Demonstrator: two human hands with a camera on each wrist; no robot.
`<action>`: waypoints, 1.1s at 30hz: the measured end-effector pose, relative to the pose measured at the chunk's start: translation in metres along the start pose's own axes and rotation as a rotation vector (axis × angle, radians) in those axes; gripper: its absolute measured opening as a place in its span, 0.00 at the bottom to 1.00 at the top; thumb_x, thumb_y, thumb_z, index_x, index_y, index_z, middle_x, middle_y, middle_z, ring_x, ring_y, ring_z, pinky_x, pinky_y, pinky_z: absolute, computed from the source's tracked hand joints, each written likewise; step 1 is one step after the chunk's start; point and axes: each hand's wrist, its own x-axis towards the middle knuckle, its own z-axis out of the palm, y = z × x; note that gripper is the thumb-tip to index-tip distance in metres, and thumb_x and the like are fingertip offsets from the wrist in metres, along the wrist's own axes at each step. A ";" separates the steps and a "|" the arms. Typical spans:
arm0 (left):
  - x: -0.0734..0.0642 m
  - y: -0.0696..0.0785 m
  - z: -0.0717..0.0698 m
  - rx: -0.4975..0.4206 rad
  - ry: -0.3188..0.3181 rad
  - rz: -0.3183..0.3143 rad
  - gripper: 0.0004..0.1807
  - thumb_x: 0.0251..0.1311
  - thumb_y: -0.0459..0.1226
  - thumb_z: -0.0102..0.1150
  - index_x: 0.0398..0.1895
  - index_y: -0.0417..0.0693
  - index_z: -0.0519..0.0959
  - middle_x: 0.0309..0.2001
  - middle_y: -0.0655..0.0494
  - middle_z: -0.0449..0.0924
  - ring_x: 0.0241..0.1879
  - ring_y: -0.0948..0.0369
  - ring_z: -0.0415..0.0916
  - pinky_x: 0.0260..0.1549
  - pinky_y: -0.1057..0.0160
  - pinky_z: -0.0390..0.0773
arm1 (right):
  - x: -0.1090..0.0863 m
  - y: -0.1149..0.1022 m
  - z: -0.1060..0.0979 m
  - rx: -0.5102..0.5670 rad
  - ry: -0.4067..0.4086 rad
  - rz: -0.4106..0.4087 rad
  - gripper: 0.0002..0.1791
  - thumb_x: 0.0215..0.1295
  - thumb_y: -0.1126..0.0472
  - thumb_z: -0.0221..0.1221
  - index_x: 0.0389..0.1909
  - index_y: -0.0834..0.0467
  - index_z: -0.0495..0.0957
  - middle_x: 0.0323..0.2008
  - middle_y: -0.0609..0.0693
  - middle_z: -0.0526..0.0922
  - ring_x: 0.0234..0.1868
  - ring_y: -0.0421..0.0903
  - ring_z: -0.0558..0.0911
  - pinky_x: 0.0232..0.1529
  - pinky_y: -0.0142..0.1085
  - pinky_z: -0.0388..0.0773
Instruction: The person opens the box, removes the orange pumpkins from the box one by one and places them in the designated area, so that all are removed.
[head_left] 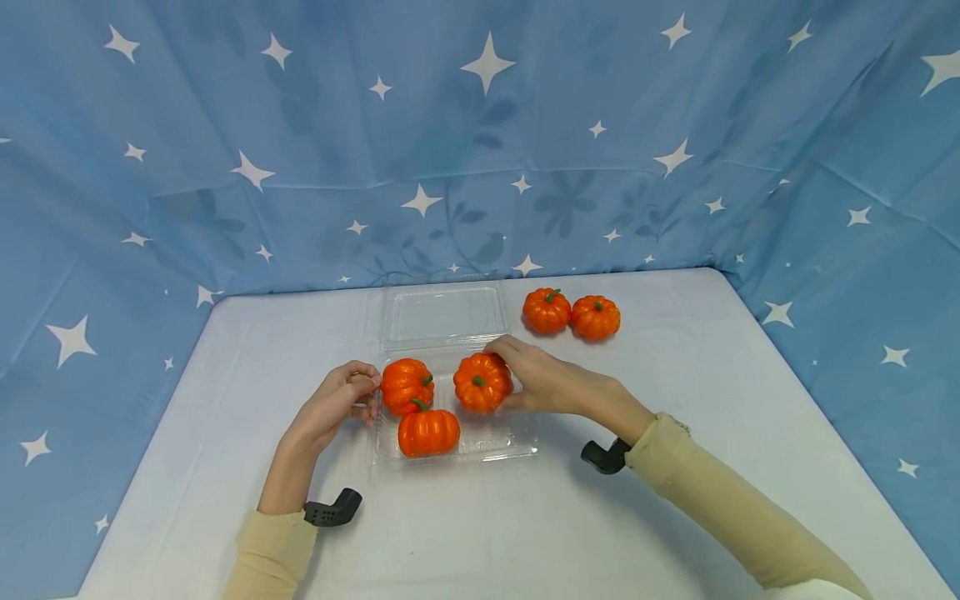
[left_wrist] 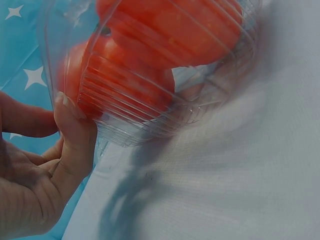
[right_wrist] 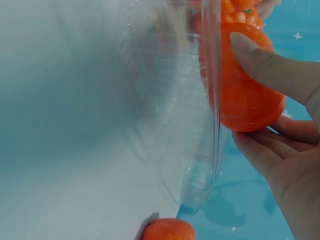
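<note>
- In the clear container point(head_left: 498, 435), a front pumpkin point(head_left: 429, 434) sits beside a rear pumpkin point(head_left: 405, 387).
- Left hand point(head_left: 336, 403) pinches its left rim.
- Right hand point(head_left: 538, 379) curls round a third pumpkin point(head_left: 478, 392) at its right half.
- Beyond, two loose pumpkins point(head_left: 576, 318) adjoin on the counter point(head_left: 690, 358).

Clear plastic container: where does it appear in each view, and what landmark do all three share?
Head: the clear container lies just below the picture's centre.
Left wrist: the clear container takes up the upper middle.
Right wrist: the clear container runs down the middle, from the top edge to near the bottom.
Shared landmark: the blue star-patterned cloth.
</note>
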 end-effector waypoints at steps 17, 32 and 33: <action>0.001 -0.001 0.001 -0.007 0.003 -0.006 0.12 0.76 0.32 0.45 0.53 0.30 0.65 0.27 0.50 0.74 0.22 0.60 0.73 0.22 0.66 0.80 | -0.018 0.017 -0.007 0.201 0.079 0.014 0.41 0.52 0.62 0.78 0.65 0.63 0.68 0.62 0.54 0.77 0.65 0.52 0.79 0.65 0.44 0.78; -0.002 0.001 0.001 -0.001 0.006 -0.002 0.13 0.76 0.33 0.45 0.53 0.29 0.65 0.28 0.49 0.74 0.22 0.60 0.74 0.22 0.65 0.80 | -0.033 0.025 -0.014 0.271 0.138 0.074 0.46 0.50 0.59 0.80 0.67 0.64 0.67 0.65 0.59 0.75 0.66 0.58 0.79 0.63 0.49 0.78; -0.001 0.001 0.001 0.001 0.005 -0.002 0.13 0.76 0.33 0.45 0.54 0.29 0.65 0.28 0.49 0.74 0.22 0.60 0.74 0.22 0.65 0.81 | -0.035 0.026 -0.015 0.274 0.142 0.079 0.46 0.50 0.59 0.80 0.68 0.64 0.66 0.65 0.59 0.75 0.66 0.59 0.79 0.63 0.50 0.78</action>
